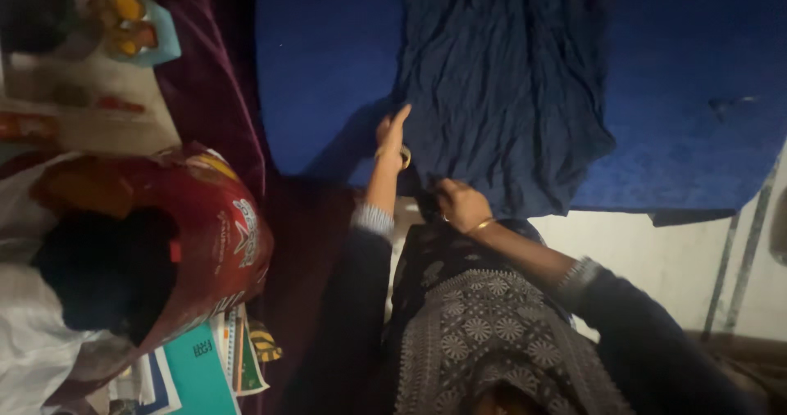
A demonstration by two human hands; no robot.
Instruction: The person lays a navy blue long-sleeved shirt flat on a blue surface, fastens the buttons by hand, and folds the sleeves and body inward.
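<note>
A dark navy crinkled cloth (pixel 504 79) lies spread on a blue bed surface (pixel 689 95), its lower edge hanging toward me. My left hand (pixel 392 132) rests flat with fingers together against the cloth's left edge, a bangle on the wrist. My right hand (pixel 461 204) is closed on the cloth's lower edge near the bed's front. Both arms wear dark sleeves with patterned cuffs. A patterned dark garment (pixel 484 333) covers my body below.
A large red bag (pixel 209 235) with dark contents stands at the left. Books and papers (pixel 201 366) lie under it. A small table (pixel 90 95) with a yellow and teal toy (pixel 135 26) is at the top left. Pale floor (pixel 656 259) shows at the right.
</note>
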